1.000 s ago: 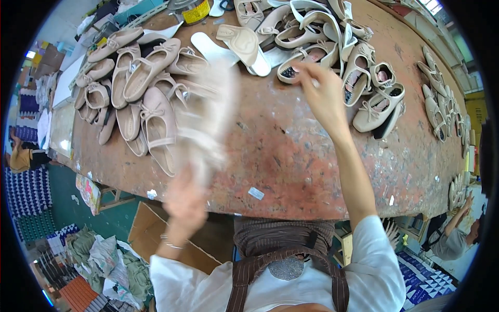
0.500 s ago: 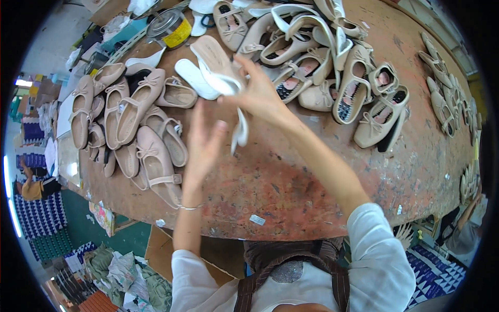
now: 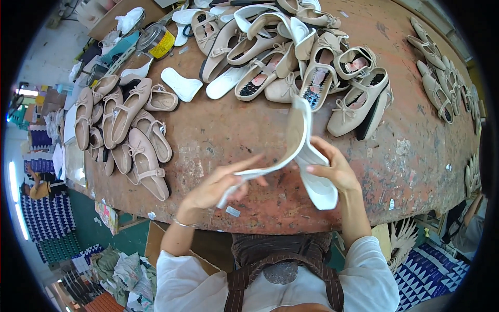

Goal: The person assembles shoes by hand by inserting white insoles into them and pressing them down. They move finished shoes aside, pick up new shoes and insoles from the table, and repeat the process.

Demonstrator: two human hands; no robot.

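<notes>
A metal tin (image 3: 156, 39) banded in yellow is set toward the far left of the worn table (image 3: 223, 130). Below, an open cardboard box (image 3: 212, 248) is partly hidden, and grey-green bundles (image 3: 123, 273) are heaped near blue-and-white patterned material (image 3: 44, 216).

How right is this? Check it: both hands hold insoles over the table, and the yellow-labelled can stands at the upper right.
Wrong side: the head view shows the yellow-labelled can at the upper left. The left hand and right hand do hold insoles over the table.
</notes>
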